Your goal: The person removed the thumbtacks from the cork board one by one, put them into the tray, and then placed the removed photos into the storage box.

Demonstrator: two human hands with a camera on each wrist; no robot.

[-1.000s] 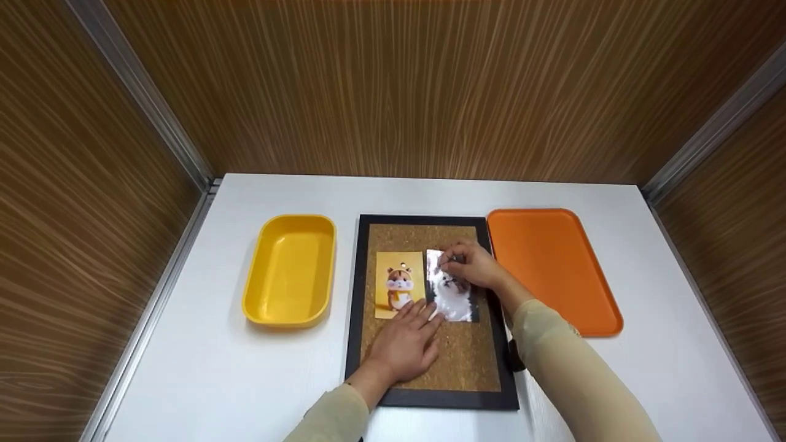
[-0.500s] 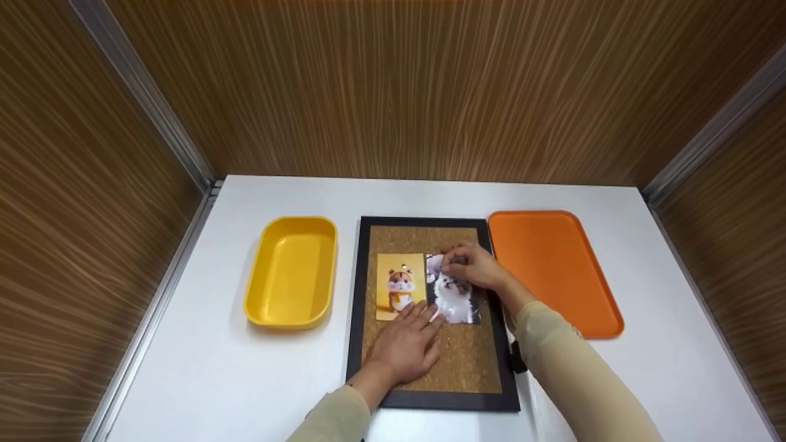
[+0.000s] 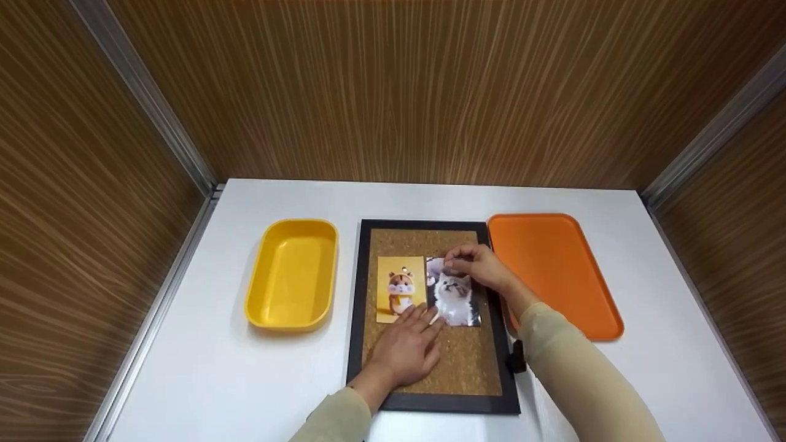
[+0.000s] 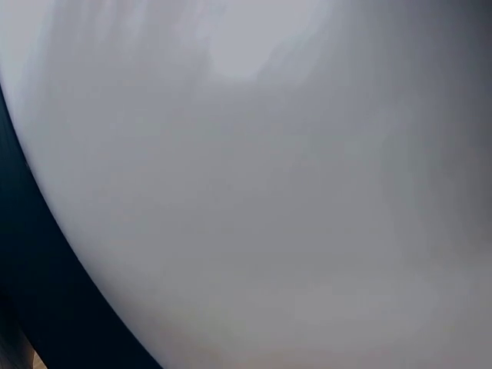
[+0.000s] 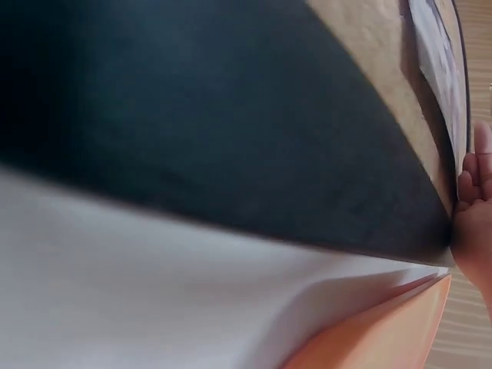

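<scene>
I work in a small enclosed test booth, not a home. Wood-grain wall panels (image 3: 393,86) joined by metal corner strips (image 3: 144,101) close in three sides of a plain white table (image 3: 202,374). A yellow tub (image 3: 291,273) and an orange tray (image 3: 552,270) sit in a row.

Both hands (image 3: 439,307) rest on cat photo (image 3: 455,301), cork board (image 3: 466,362).

Head view looks down; wrist views skim the cork board (image 3: 430,368) closely.
</scene>
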